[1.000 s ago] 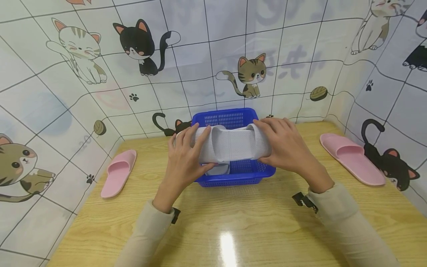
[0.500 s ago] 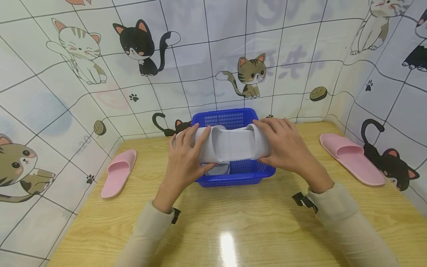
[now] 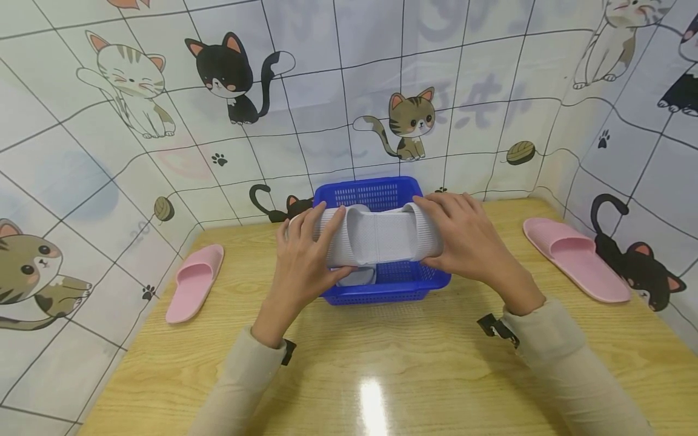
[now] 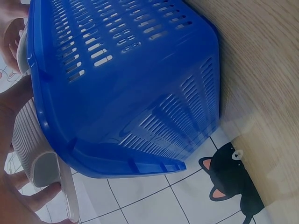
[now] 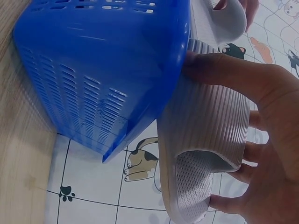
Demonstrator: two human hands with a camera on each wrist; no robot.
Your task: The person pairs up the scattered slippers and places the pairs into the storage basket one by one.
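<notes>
Two light grey slippers with ribbed straps lie end to end over a blue plastic basket (image 3: 392, 292), their open ends meeting in the middle. My left hand (image 3: 300, 260) grips the left slipper (image 3: 339, 242) round its strap, thumb on the near side and fingers on the far side. On the other end, my right hand (image 3: 471, 242) holds the right slipper (image 3: 428, 233) the same way. In the right wrist view the strap and toe of that slipper (image 5: 205, 121) show beside the basket rim (image 5: 180, 60). Grey pieces (image 3: 357, 277) show inside the basket, mostly hidden by the slippers.
A pink slipper (image 3: 196, 281) lies on the wooden table (image 3: 349, 351) at the left, and another pink slipper (image 3: 578, 260) lies at the right. Behind the basket rises a wall covering (image 3: 322, 139) printed with cats.
</notes>
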